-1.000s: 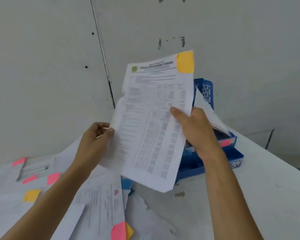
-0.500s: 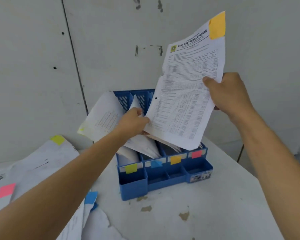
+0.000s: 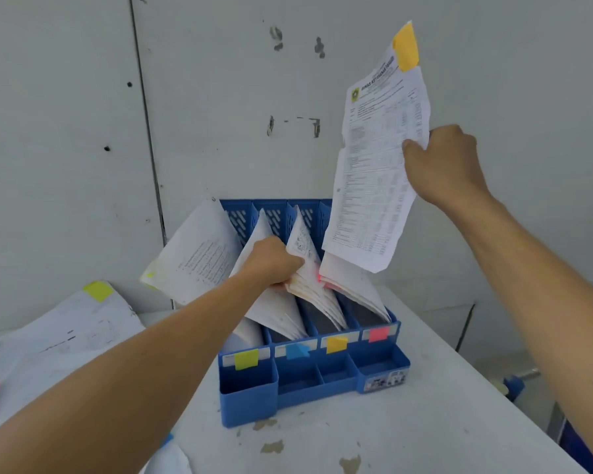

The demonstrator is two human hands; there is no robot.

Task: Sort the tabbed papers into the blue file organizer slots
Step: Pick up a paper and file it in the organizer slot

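**Filing an orange-tabbed sheet.** Right hand (image 3: 442, 165) pinches the orange-tabbed sheet (image 3: 374, 186), raised at upper right above the blue file organizer (image 3: 250, 398). Left hand (image 3: 271, 265) grips filed papers (image 3: 308, 292) at centre. Best practice: part the orange-labelled slot (image 3: 324, 325) and lower the sheet's bottom edge first.

A white surface (image 3: 425, 415) had its paint chipped away in several brownish patches (image 3: 272, 447) near the front. Behind it rose a pale grey wall (image 3: 55, 200), split by a dark vertical seam (image 3: 146, 114) and marked with dark scuffs (image 3: 317, 127). Below the surface's right edge a blue object (image 3: 514, 384) showed partly, too cut off to identify.
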